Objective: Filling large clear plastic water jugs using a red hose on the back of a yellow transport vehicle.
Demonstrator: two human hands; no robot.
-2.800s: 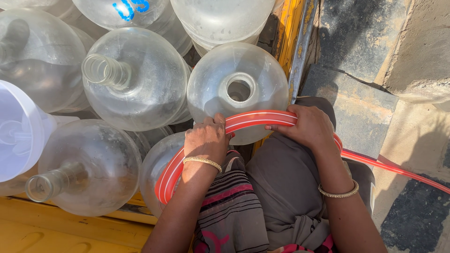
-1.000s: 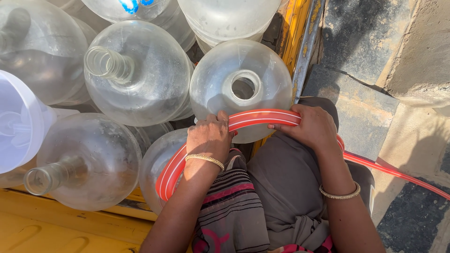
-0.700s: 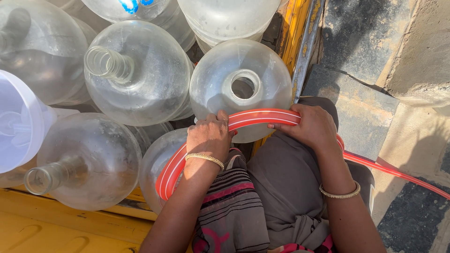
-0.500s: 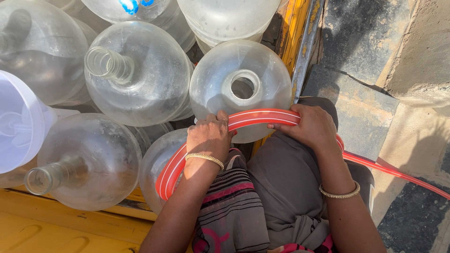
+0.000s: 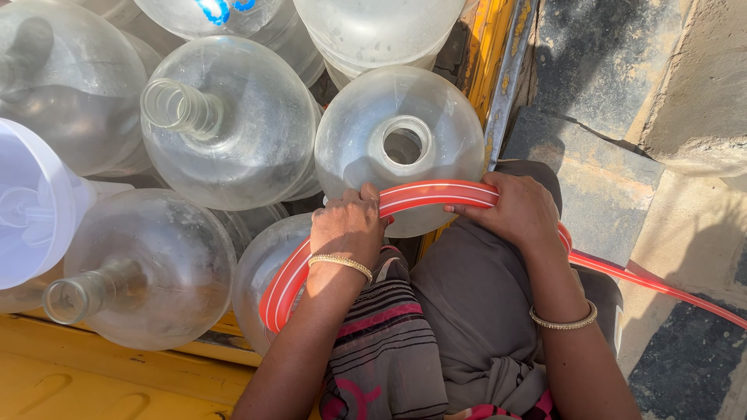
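A red hose with white stripes (image 5: 436,194) curves in a loop in front of me. My left hand (image 5: 348,227) grips it at the left of the bend, fingers curled over the top. My right hand (image 5: 520,211) holds it further right, and from there the hose trails off over the ground to the lower right. Just beyond the hose stands an upright clear plastic water jug with an open round mouth (image 5: 402,144). Both wrists wear a gold bangle.
Several more clear large jugs lie and stand packed together at left, one with its neck pointing up-left (image 5: 226,117), another with its neck down-left (image 5: 140,268). A white funnel-like container (image 5: 27,206) is at far left. Yellow cart edge (image 5: 498,54); stone paving (image 5: 615,85) at right.
Almost nothing has moved. Both hands keep their hold on the hose in the same place; the view only drifted slightly.
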